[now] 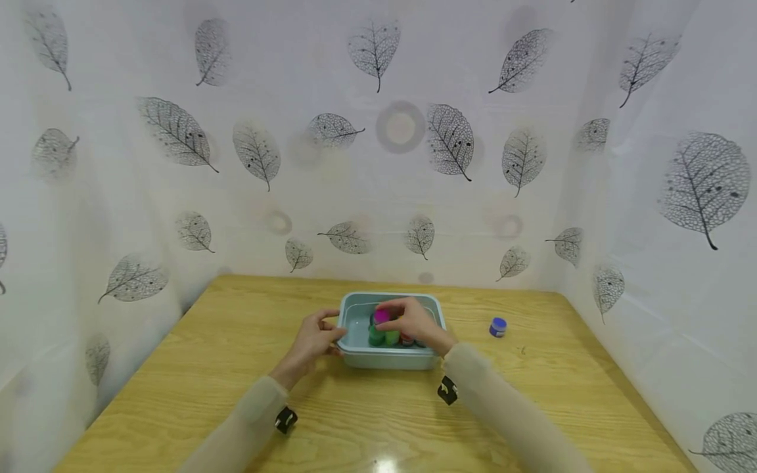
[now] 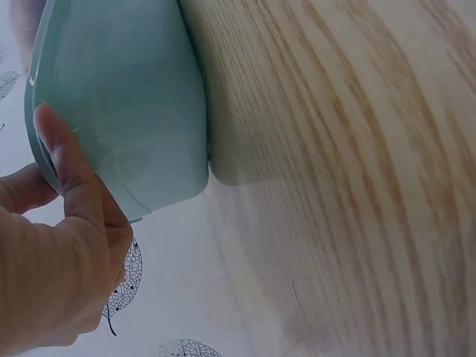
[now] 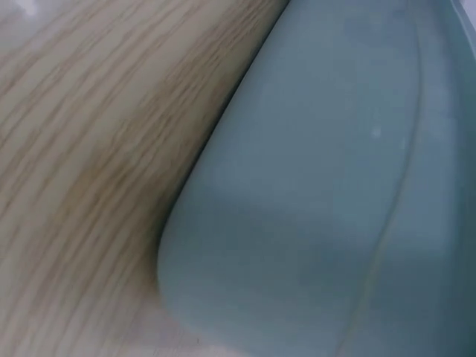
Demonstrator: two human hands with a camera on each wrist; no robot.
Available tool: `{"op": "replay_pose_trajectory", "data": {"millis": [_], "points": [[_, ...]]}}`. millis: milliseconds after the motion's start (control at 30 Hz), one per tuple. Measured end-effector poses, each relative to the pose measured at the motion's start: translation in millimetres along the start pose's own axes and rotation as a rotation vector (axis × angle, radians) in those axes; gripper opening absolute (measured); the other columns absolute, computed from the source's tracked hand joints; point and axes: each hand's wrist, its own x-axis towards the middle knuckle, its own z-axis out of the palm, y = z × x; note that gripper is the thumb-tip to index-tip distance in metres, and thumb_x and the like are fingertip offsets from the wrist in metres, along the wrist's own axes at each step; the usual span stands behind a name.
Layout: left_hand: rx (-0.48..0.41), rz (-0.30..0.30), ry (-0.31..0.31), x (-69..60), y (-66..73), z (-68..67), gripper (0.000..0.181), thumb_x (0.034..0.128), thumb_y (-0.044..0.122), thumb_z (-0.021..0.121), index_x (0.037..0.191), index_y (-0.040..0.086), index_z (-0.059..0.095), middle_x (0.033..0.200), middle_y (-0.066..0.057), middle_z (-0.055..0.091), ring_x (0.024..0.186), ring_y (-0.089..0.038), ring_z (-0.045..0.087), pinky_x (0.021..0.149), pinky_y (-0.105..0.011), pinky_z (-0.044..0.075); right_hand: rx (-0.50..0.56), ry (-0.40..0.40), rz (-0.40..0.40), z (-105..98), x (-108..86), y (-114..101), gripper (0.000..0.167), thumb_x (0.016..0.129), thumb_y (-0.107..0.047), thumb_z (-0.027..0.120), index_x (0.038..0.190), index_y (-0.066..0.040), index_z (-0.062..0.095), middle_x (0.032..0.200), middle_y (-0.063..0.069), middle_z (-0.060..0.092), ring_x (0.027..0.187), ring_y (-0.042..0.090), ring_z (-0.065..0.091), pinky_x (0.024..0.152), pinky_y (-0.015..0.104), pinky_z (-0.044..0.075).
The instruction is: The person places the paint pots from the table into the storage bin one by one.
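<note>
A pale blue-green plastic basin stands on the table. My left hand pinches its left rim; in the left wrist view one finger lies against the outer wall and the rim passes between the digits. Over the basin, my right hand holds a small jar with a magenta lid between thumb and fingers. Below it in the basin sit a green jar, a light green jar and a red one, partly hidden by the hand. The right wrist view shows only the basin's outer wall and table.
A small jar with a blue lid stands on the wooden table, right of the basin. A white curtain with leaf prints hangs behind the table and along both sides.
</note>
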Motion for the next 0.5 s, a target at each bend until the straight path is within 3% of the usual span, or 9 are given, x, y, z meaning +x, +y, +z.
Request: {"op": "replay_pose_trajectory", "data": {"millis": [133, 333, 500], "points": [[0.003, 0.006, 0.000, -0.4, -0.1, 0.0, 0.052, 0.0876, -0.006, 0.065, 0.137, -0.004, 0.049, 0.085, -0.011, 0.057, 0.060, -0.017, 0.062, 0.055, -0.034, 0.061, -0.012, -0.011, -0.023, 6.7, 4.6, -1.8, 0.048, 0.081, -0.018, 0.081, 0.124, -0.004, 0.066, 0.107, 0.007, 0.072, 0.085, 0.011, 0.063, 0.068, 0.027, 0.057], [-0.004, -0.003, 0.002, 0.8, 0.1, 0.0, 0.052, 0.0879, -0.005, 0.065, 0.138, -0.003, 0.049, 0.086, -0.011, 0.057, 0.060, -0.018, 0.063, 0.054, -0.032, 0.061, -0.015, -0.023, -0.035, 18.1, 10.8, -6.7, 0.049, 0.080, -0.017, 0.081, 0.124, -0.002, 0.065, 0.113, 0.010, 0.070, 0.094, 0.016, 0.066, 0.081, 0.027, 0.057], [-0.007, -0.005, -0.002, 1.6, 0.0, 0.5, 0.052, 0.0885, -0.005, 0.065, 0.138, -0.002, 0.049, 0.088, -0.012, 0.057, 0.062, -0.017, 0.063, 0.055, -0.031, 0.061, -0.012, -0.033, -0.037, 24.5, 14.6, -7.6, 0.050, 0.080, -0.017, 0.082, 0.125, -0.003, 0.065, 0.117, 0.009, 0.069, 0.097, 0.017, 0.066, 0.084, 0.028, 0.057]]}}
